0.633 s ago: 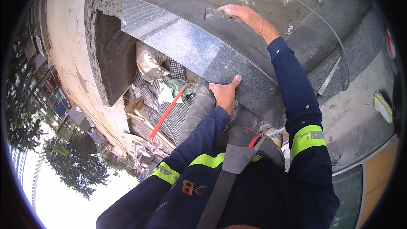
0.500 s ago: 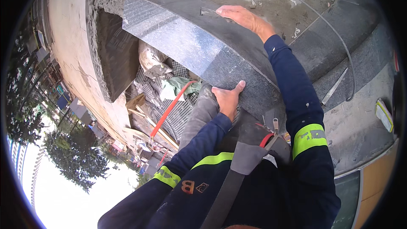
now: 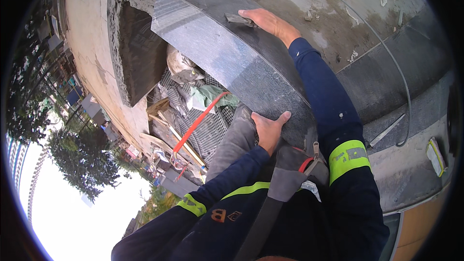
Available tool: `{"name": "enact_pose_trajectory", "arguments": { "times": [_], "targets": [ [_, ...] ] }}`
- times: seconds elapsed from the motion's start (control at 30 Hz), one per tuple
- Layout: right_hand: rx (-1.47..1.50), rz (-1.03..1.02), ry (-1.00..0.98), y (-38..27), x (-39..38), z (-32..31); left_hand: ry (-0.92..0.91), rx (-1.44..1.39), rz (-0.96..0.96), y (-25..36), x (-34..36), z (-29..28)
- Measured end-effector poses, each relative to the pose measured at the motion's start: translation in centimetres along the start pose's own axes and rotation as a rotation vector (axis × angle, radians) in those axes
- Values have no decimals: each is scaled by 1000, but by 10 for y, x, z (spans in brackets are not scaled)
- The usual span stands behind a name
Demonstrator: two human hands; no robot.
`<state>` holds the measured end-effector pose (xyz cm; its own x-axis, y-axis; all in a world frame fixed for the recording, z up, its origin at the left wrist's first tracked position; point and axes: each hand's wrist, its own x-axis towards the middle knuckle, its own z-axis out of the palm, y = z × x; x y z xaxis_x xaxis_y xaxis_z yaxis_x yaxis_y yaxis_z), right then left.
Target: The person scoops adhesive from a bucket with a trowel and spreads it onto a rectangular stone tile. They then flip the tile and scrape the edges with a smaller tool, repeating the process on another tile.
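A grey sling bag [image 3: 285, 174] with red trim, its contents hidden, hangs at a worker's waist, while a stained pale sack [image 3: 181, 63] lies bulging beside black-and-white mesh. The right hand [image 3: 271, 22], arm outstretched, pinches a flat grey piece [image 3: 238, 19] over the dusty top of a smooth, speckled stone slab [image 3: 227, 48]; the left hand [image 3: 269, 129] spreads its thumb on the slab's front, other fingers mostly hidden, grip unclear.
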<state>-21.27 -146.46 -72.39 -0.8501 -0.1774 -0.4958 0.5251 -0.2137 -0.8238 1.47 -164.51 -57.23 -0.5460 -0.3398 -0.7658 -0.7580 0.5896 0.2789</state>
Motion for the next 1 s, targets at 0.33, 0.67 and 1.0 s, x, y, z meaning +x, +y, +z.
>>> {"name": "enact_pose_trajectory", "arguments": {
  "times": [0.33, 0.67, 1.0],
  "targets": [
    [-166, -57, -20, 19, 21, -12, -24, -51, 0, 9, -1, -4],
    [-160, 55, 37, -2, 19, 3, -26, -31, -16, -1, 0, -3],
    [-313, -39, 61, -26, 50, 13, 109, 128, 54, -21, 10, 3]
  ]
}}
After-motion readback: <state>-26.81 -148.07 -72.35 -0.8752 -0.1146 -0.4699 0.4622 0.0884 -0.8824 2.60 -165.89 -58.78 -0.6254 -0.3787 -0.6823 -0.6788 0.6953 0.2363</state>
